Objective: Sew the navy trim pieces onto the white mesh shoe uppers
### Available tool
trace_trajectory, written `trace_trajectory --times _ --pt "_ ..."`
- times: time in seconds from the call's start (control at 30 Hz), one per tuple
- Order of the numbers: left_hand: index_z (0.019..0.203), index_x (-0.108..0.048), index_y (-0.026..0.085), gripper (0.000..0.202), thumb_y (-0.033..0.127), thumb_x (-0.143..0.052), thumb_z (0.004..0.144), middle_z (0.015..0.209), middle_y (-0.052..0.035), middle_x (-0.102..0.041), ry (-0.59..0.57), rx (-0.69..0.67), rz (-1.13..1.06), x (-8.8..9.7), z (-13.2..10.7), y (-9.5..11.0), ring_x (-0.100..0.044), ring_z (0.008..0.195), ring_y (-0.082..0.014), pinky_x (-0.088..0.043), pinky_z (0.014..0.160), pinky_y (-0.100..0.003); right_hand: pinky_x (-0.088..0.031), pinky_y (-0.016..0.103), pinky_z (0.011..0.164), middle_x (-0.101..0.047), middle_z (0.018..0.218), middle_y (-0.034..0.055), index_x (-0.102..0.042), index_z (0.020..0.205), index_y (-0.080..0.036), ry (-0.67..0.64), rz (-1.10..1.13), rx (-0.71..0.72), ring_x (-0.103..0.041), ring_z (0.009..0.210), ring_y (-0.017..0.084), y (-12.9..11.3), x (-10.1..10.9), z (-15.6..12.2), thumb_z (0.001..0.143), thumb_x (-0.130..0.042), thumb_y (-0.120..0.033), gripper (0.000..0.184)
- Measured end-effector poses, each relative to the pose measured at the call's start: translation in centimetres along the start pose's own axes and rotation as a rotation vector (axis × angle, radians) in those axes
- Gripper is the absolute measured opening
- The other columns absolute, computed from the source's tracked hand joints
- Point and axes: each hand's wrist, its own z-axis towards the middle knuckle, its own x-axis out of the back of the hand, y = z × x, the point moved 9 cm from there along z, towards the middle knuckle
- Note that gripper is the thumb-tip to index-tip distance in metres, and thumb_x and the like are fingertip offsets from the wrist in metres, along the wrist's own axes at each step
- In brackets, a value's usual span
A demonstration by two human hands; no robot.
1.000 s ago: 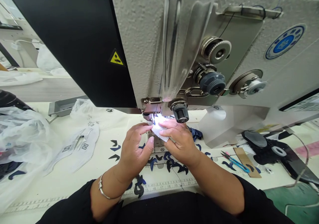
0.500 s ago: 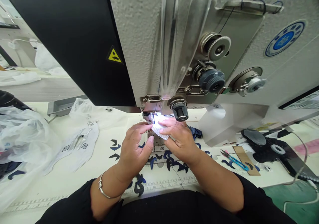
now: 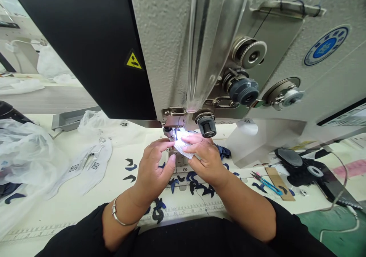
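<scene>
A small white mesh fabric piece (image 3: 183,149) lies under the lit needle area of a large grey sewing machine (image 3: 228,51). My left hand (image 3: 154,169) pinches its left edge with curled fingers, a silver bracelet on the wrist. My right hand (image 3: 207,160) presses and grips its right side, fingers bent over it. Both hands sit close together just below the presser foot (image 3: 169,132).
Several dark blue cut shapes (image 3: 197,186) lie scattered on the cream table (image 3: 85,200) in front of me. White cut pieces (image 3: 91,165) and plastic bags (image 3: 25,150) lie at left. Blue-handled snips (image 3: 265,182) and a black part (image 3: 311,171) sit at right. A ruler strip (image 3: 185,211) runs along the table edge.
Both hands stay on the white piece at the needle with only slight shifts. The view moved a little.
</scene>
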Motion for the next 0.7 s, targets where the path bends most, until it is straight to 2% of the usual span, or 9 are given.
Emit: trace_trajectory --times 0.37,0.7 --pt "0.127 -0.053 0.021 0.04 0.018 -0.063 0.088 0.126 -0.0091 -0.061 -0.008 0.039 -0.015 -0.37 0.0 -0.62 -0.057 0.121 -0.0243 -0.046 0.106 -0.042 -0.048 0.047 0.105 -0.072 0.119 0.0036 -0.067 0.107 -0.027 -0.02 -0.016 -0.023 -0.061 0.121 0.023 0.09 -0.43 0.07 0.091 -0.059 -0.014 0.023" --pt "0.126 -0.053 0.022 0.039 0.017 -0.062 0.088 0.126 -0.0082 -0.06 -0.01 0.056 -0.093 -0.38 -0.04 -0.81 -0.057 0.121 -0.0232 -0.047 0.106 -0.043 -0.048 0.05 0.104 -0.07 0.122 0.004 -0.067 0.105 -0.027 -0.022 -0.007 -0.052 -0.06 0.122 0.025 0.5 -0.47 -0.15 0.09 -0.061 -0.014 0.021"
